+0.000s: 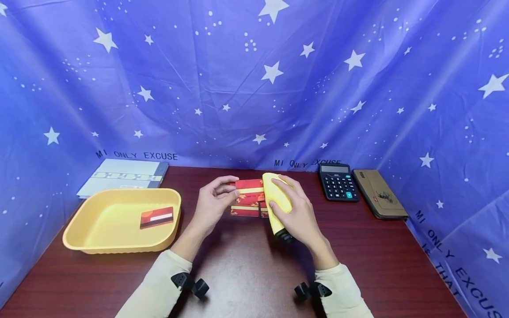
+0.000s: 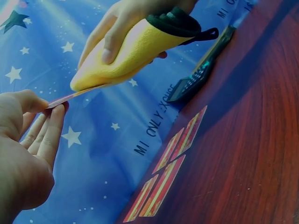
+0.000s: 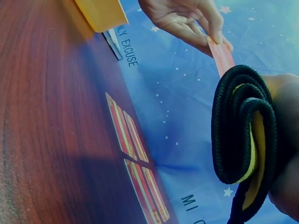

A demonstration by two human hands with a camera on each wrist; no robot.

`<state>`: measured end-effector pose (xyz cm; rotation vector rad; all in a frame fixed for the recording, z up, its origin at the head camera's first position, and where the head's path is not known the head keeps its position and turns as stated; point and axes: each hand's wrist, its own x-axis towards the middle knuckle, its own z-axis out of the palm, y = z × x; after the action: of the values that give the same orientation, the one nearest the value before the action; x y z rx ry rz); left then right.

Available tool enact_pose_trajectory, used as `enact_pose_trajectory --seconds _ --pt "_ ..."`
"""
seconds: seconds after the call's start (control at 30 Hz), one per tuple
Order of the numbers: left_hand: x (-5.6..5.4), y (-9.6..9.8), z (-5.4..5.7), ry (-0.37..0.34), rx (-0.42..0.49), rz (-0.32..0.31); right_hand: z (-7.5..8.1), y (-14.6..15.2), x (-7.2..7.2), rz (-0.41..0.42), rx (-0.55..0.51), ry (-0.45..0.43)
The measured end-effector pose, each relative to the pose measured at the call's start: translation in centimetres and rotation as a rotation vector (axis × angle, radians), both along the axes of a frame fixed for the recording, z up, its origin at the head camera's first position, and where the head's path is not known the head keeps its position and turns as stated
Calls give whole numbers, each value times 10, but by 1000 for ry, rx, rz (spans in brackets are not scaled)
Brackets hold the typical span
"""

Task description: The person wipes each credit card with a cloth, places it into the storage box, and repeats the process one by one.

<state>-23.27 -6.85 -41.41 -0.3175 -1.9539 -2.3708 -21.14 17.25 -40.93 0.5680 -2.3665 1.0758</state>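
fuzzy yellow cloth, bumpy black cloth edging, smooth held card that could be plastic or paper, smooth plastic tub, shiny wood-look table, wrinkly cloth curtain, dull plastic calculator

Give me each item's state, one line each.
left hand: pinching the red card
right hand: gripping the yellow cloth
red card: raised, one end at the cloth
yellow cloth: folded
four cards: flat, two by two
yellow basin: upright, loose card inside
calculator: keys up
brown wallet: closed
pale flat item: partly hidden by basin

Cards lie between basin and calculator.
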Motion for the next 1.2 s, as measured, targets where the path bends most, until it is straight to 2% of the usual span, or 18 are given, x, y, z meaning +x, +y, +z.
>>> enact_pose_trajectory --seconds 0.33,0.6,0.83,1.07,1.2 --pt "-2 -5 3 -62 21 -12 2 10 -3 -41 -22 -29" --pt "-3 -6 2 -48 42 1 4 14 -4 -60 -48 -64" --pt "-4 -5 -1 -46 -28 50 3 17 -5 -66 -54 -50" --pt "-4 -6 0 -62 17 39 4 17 -5 -54 -65 -57" --pt "-4 -7 0 -46 9 14 4 18 -5 -58 -66 -63"
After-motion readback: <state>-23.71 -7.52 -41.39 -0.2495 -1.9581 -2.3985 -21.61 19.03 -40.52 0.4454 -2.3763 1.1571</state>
